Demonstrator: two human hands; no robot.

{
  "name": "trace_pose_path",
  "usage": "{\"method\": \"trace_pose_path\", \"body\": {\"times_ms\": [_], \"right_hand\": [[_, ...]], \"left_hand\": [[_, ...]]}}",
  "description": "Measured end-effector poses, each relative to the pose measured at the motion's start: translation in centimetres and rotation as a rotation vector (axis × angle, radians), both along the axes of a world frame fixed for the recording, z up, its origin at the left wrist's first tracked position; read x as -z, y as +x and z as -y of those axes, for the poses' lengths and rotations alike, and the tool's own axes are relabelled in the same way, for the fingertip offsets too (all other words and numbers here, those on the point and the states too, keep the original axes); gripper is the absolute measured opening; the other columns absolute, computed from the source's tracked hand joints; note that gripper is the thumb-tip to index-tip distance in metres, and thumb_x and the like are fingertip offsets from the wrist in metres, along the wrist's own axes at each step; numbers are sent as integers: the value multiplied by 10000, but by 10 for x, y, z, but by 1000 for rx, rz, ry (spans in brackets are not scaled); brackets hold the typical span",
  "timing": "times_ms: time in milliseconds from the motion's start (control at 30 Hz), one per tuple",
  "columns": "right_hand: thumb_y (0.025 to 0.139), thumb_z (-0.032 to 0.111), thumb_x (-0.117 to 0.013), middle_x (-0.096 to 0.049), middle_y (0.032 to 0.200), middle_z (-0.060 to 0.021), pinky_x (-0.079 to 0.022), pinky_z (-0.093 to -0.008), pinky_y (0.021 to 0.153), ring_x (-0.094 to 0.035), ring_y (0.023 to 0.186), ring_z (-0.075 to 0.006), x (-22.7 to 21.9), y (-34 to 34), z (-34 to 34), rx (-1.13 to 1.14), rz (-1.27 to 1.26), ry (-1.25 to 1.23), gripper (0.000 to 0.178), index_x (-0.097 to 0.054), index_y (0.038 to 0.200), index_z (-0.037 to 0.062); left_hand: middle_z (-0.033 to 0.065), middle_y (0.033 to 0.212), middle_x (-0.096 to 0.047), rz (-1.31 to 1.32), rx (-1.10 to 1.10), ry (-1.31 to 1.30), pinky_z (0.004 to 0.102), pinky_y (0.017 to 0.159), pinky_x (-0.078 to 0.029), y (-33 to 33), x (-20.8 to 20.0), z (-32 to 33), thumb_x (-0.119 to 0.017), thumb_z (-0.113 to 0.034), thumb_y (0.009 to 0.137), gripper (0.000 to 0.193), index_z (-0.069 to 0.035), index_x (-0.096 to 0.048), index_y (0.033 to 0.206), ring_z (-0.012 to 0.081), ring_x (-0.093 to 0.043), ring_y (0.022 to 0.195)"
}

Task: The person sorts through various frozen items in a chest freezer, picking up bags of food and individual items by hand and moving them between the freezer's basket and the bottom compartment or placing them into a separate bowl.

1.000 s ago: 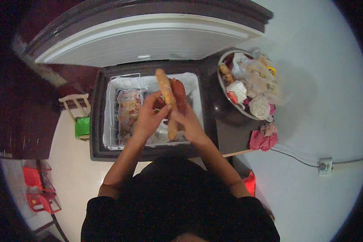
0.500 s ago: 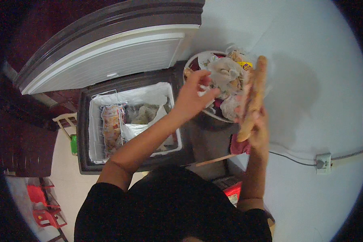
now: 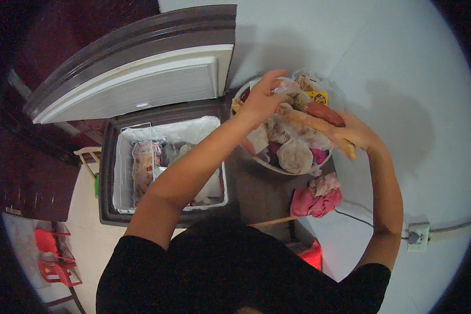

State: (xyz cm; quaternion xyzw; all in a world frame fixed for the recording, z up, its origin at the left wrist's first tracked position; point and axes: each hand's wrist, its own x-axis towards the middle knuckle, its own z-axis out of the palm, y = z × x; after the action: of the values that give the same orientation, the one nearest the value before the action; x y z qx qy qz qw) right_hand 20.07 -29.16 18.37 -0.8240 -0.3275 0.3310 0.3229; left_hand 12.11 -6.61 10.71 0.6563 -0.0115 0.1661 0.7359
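Over a round tub (image 3: 285,170) full of bagged food, my right hand (image 3: 355,132) grips a long, tan, stick-shaped food item (image 3: 314,123), its lower end sticking out past the fingers. A reddish-brown, sausage-shaped piece (image 3: 324,113) lies right against it by the fingertips; whether it is held too, I cannot tell. My left hand (image 3: 267,97) is at the tub's far left, its fingers curled at a clear plastic bag (image 3: 288,85). Below the hands, a tied bag with pale contents (image 3: 295,156) shows among other wrapped pieces, and a yellow packet (image 3: 318,97) sits at the back.
Left of the tub is a chest freezer (image 3: 107,183) with its lid (image 3: 167,83) raised; inside are a wire basket (image 3: 121,172) and a printed food bag (image 3: 143,167). Pink cloths (image 3: 316,201) lie nearer me. A wall socket (image 3: 418,237) with cables is at right; red chairs (image 3: 56,269) stand lower left.
The tan item has turned from upright to slanting across the tub, and my right hand has swung right and lower over it. My left hand has moved slightly up. The pink cloths are more visible.
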Motion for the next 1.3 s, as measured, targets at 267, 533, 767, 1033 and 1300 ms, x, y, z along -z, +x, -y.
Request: {"method": "trace_pose_path", "body": {"times_ms": [267,533,767,1033,1300], "right_hand": [[671,262,-637,-518,1136,-145,-388,-333,898,-499,1045,-260,20,15,-65,-264,287,126,698,-374,1270,18],[746,251,-652,-415,1292,-175,-309,-351,998,-400,1203,-275,84,53,-36,-163,608,147,703,-320,1326,34],[788,187,-625,-451,1259,-166,-324,-354,985,-434,1173,-267,68,5,-26,-57,779,171,586,-375,1299,44],[795,166,-618,-526,1169,-142,-377,-341,933,-501,1095,-252,56,-34,-44,84,970,212,446,-482,1197,27],[808,138,-604,-527,1165,-142,-400,-325,905,-507,1075,-226,108,20,-64,98,577,358,414,-487,1176,-9]], "left_hand": [[62,1265,-487,40,123,-112,210,532,-411,2,-16,-9,-472,28,763,538,-90,-395,1282,83,-485,578],[105,1281,-438,51,30,-37,295,836,-426,1,5,-32,-501,-12,783,521,-60,-378,1287,175,-545,891],[124,1207,-487,80,20,-132,332,883,-422,-34,41,-47,-525,-16,800,485,-60,-390,1263,228,-537,1025],[121,1089,-558,-251,-234,-381,326,837,-461,-170,146,-115,-547,-45,809,370,-56,-481,1173,210,-566,973],[101,996,-605,-463,-441,-404,290,796,-467,-322,193,-148,-532,-86,816,301,-16,-531,1109,171,-584,856]]}}
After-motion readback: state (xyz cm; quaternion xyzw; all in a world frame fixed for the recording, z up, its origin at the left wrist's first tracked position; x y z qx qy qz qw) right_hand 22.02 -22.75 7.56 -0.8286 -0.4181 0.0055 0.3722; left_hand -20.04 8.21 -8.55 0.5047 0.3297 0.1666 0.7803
